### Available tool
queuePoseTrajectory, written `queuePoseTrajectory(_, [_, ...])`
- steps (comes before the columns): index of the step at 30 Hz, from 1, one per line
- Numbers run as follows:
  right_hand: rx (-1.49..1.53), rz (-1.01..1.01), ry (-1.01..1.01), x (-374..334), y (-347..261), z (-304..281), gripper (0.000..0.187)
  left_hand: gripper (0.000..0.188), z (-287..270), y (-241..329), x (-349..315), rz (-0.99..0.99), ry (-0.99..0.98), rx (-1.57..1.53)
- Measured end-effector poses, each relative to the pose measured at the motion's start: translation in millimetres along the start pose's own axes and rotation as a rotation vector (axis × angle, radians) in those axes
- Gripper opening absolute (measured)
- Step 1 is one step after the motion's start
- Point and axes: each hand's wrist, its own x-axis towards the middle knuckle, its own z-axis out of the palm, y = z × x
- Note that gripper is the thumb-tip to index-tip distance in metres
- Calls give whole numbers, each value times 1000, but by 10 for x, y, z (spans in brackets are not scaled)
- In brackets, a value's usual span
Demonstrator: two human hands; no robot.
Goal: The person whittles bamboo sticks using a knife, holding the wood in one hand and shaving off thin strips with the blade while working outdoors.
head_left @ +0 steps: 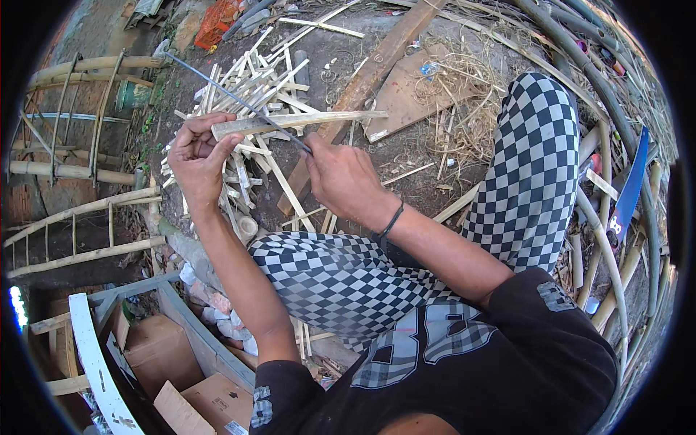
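Note:
Between the thumb and fingers of my left hand (199,156) is the near-left end of a pale split strip of wood or bamboo (304,120). The strip points to the right and tapers toward its far end. My right hand (348,177) is closed around the lower end of a long, thin dark rod (225,92), perhaps a blade seen edge-on. The rod slants up to the left and crosses the strip; whether they touch I cannot tell. Its handle, if any, is hidden in my fist. Beyond my hands lies a heap of pale cut strips (254,87).
A wooden beam (384,61) lies aslant past my hands, beside a flat brown board (406,98) and curly shavings (471,72). A handsaw with a blue blade (632,188) is at the right among poles. Cardboard boxes (163,351) sit at the lower left, below bamboo frames (80,254).

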Motion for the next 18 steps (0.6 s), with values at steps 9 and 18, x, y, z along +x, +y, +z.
queuePoseTrajectory(9, [-50, 101, -101, 7, 88, -105, 20, 29, 46, 56, -117, -50, -38, 77])
queuePoseTrajectory(18, [0, 93, -39, -21, -17, -105, 23, 29, 67, 139, -152, -31, -34, 133])
